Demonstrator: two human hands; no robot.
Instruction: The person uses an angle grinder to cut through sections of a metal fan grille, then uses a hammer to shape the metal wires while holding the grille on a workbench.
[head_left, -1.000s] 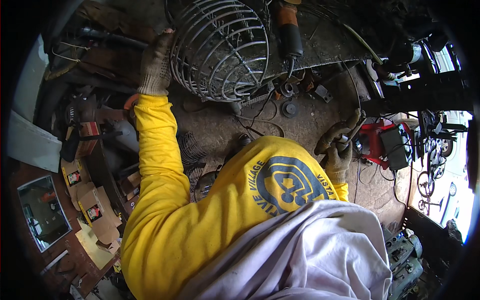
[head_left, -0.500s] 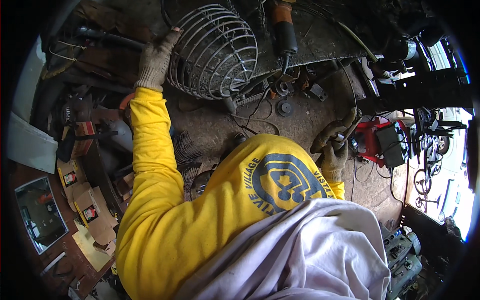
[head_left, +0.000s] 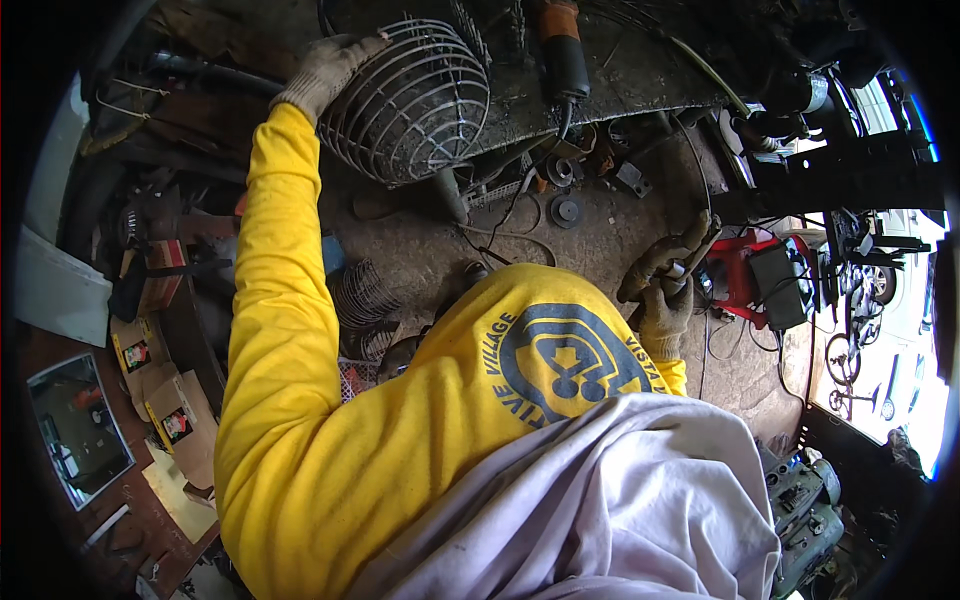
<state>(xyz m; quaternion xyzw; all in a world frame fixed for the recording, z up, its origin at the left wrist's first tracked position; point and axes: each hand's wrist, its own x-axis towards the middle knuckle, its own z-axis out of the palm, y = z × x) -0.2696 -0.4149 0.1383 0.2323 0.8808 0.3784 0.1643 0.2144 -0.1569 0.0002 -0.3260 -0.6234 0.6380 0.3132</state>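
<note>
A domed wire cage (head_left: pixel 415 105) of curved metal ribs and rings, like a guard, leans at the edge of a dark metal bench (head_left: pixel 640 85). My left hand (head_left: pixel 325 75), in a knit glove, is closed on its upper left rim. On the right, my gloved right hand (head_left: pixel 668 315) is wrapped round a worn brownish tool with jaws, which looks like a welding electrode holder (head_left: pixel 655 268). A thin rod rises from its tip toward the bench edge. The tool and rod are apart from the cage. My sleeve and shoulder hide part of the right forearm.
An orange and black angle grinder (head_left: pixel 565 55) lies on the bench. Below it are a round metal disc (head_left: pixel 566 211), cables and scrap on the floor. Stacked wire rings (head_left: pixel 365 293) stand left of my body. A red plastic stool (head_left: pixel 735 268) is at the right, cardboard boxes (head_left: pixel 185 415) at the left.
My left hand has moved up and slightly left, tilting the wire cage and shifting it left. The right hand and its tool have hardly moved.
</note>
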